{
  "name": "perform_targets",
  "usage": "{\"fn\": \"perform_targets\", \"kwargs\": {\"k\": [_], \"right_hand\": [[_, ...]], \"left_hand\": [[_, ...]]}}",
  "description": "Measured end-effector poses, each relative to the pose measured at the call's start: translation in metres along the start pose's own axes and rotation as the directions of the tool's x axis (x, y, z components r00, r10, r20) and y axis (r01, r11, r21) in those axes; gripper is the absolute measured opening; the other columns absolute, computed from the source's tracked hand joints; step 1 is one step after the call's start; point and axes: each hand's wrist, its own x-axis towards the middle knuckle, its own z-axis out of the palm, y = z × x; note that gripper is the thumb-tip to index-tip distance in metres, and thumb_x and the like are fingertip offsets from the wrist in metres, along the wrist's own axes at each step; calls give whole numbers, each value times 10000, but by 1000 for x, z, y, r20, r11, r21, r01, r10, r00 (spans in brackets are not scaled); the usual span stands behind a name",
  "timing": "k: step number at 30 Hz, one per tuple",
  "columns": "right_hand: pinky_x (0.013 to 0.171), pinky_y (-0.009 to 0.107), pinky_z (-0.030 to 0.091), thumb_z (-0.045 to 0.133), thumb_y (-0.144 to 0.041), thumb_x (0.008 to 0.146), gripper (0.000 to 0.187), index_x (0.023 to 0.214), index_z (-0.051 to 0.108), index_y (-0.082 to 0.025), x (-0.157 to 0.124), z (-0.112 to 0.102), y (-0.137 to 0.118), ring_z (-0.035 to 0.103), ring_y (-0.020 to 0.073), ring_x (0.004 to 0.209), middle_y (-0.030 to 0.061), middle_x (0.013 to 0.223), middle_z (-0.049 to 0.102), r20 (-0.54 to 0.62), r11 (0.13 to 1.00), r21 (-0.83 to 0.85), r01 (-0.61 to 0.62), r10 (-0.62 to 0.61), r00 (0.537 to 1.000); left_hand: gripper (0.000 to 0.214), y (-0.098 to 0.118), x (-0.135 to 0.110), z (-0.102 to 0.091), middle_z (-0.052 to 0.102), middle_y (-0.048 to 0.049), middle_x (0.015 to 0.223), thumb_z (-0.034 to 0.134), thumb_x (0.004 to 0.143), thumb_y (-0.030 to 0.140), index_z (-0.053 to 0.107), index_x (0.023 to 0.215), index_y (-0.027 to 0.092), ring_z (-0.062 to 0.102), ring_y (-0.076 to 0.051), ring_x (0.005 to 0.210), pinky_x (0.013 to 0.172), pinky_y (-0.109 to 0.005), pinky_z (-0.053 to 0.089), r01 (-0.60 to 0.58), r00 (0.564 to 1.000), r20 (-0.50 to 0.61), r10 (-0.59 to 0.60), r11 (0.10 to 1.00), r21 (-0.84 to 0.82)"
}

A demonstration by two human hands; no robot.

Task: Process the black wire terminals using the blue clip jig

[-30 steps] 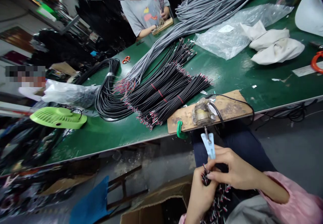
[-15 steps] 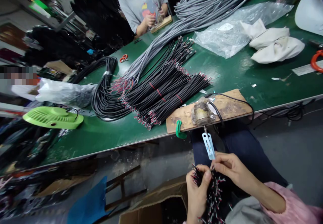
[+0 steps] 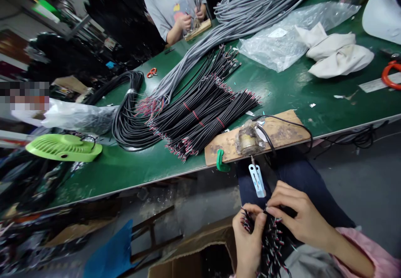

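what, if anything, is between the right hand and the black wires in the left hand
Nothing visible. The right hand has its fingertips right at the black wires, beside the thumb of the left hand. The light blue clip sits beyond both hands, toward the table, not between them.

Beyond the board [image 3: 290,130], a hand could pass over the counter [image 3: 283,94] in the gap between board and cloth [image 3: 341,54], above flat scraps [image 3: 312,105]. Just left of the board, the black cables [image 3: 200,113] block the way. On it, the block [image 3: 249,140] stands up, and a cord [image 3: 268,137] drops over its near edge. Along that edge, the clamp [image 3: 220,161] juts out at the left end; farther right, the clip [image 3: 257,180] sticks out between board and right fingers [image 3: 284,198].
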Motion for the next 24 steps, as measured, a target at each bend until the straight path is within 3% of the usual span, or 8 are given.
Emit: {"fn": "perform_targets", "kwargs": {"k": [5, 13, 19, 24], "right_hand": [[670, 322, 426, 599, -86, 865, 154, 774, 693, -168, 5, -1, 1, 554, 183, 688, 42, 707, 668, 6, 997, 61, 37, -37, 999], [607, 319, 411, 627, -37, 761, 172, 700, 714, -173, 4, 6, 9, 528, 182, 637, 32, 644, 667, -11, 994, 110, 13, -12, 1000], [679, 338, 461, 663, -126, 829, 104, 812, 753, -174, 7, 2, 12, 593, 201, 701, 61, 729, 727, 4, 981, 192, -42, 42, 999], [623, 318, 444, 630, -102, 826, 144, 751, 739, -161, 5, 4, 15, 563, 189, 657, 51, 672, 692, 12, 983, 165, -86, 85, 996]], "left_hand": [[333, -1, 0, -1, 557, 22, 625, 763, 735, 459, 650, 700, 148, 480, -128, 610, 605, -222, 383, 18, 998, 58, -18, 1000, -1], [358, -7, 2, -3, 521, 33, 606, 766, 726, 484, 627, 695, 155, 457, -127, 587, 588, -226, 363, 6, 1000, 20, -5, 999, -36], [369, -5, 4, -4, 496, 39, 586, 768, 719, 485, 614, 668, 153, 426, -117, 565, 569, -226, 349, 24, 998, 59, -22, 999, -30], [344, -11, 6, -8, 503, 40, 591, 757, 740, 459, 605, 684, 156, 441, -118, 566, 577, -230, 364, 41, 994, 104, -41, 999, -3]]}}
